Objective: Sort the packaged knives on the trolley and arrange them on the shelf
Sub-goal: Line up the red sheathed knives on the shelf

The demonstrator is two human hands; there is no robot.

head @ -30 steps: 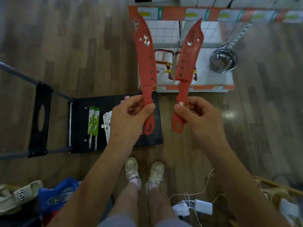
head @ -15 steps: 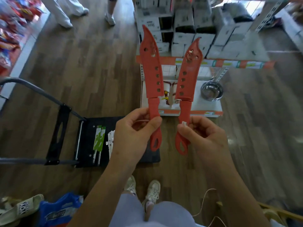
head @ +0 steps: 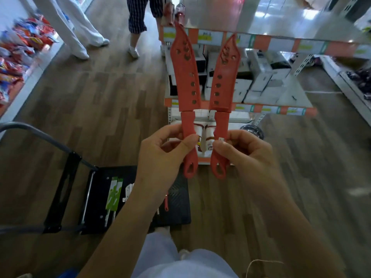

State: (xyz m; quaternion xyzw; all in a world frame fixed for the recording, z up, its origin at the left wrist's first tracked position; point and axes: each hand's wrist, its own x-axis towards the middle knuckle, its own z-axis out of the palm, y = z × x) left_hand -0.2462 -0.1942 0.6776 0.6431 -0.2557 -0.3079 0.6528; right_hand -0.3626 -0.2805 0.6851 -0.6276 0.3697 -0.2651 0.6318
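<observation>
My left hand (head: pixel 160 157) grips the handle of a red sheathed knife (head: pixel 187 77), held upright with its tip up. My right hand (head: pixel 247 155) holds a second red sheathed knife (head: pixel 224 83) by the handle, also upright, a little to the right. Both sheaths have round holes. Below left, the black trolley (head: pixel 176 203) carries green-and-white packaged knives (head: pixel 114 193), white packs (head: pixel 128 191) and a small red-handled tool (head: pixel 166 201), partly hidden by my left forearm. The shelf (head: pixel 271 110) with orange price strips stands just behind the knives.
White and black boxes (head: pixel 261 77) fill the middle shelf; a steel bowl (head: pixel 254 131) sits on the bottom shelf. Two people's legs (head: pixel 138 23) stand on the wooden floor at the back. Red snack packs (head: pixel 18 57) lie on a low display at left. The trolley handle (head: pixel 30 133) rises left.
The view has tilted up, showing the upper shelves and the people behind. Both knives stay upright in my hands and now stand closer to the shelf.
</observation>
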